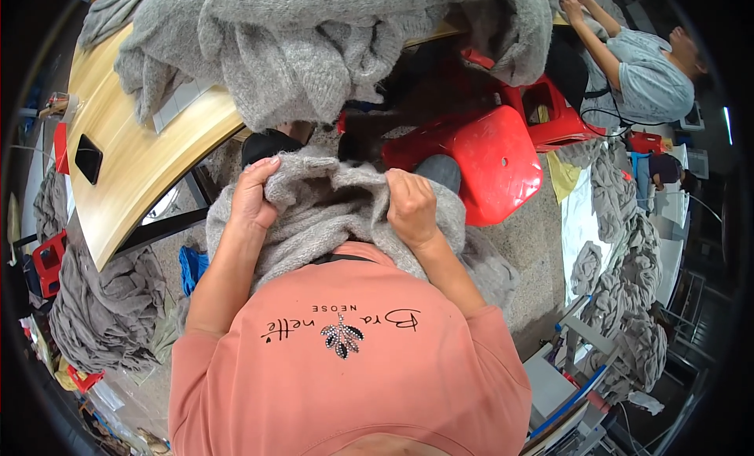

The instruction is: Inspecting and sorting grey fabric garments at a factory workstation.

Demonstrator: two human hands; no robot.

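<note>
at near centre, a fuzzy grey knit garment hung bunched, probably light, soft and stretchy, best held by its edge, where left hand and right hand gripped it, fingers closed.

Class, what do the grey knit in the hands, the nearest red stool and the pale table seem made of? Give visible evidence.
Grey knit: soft, matt yarn, perhaps wool or a synthetic blend; knitted texture and fuzz show.
Red stool: glossy, probably moulded plastic, given bright highlights and rounded edges.
Table: smooth, slight sheen; wood or wood-look laminate, judging by streaky grain.
</note>
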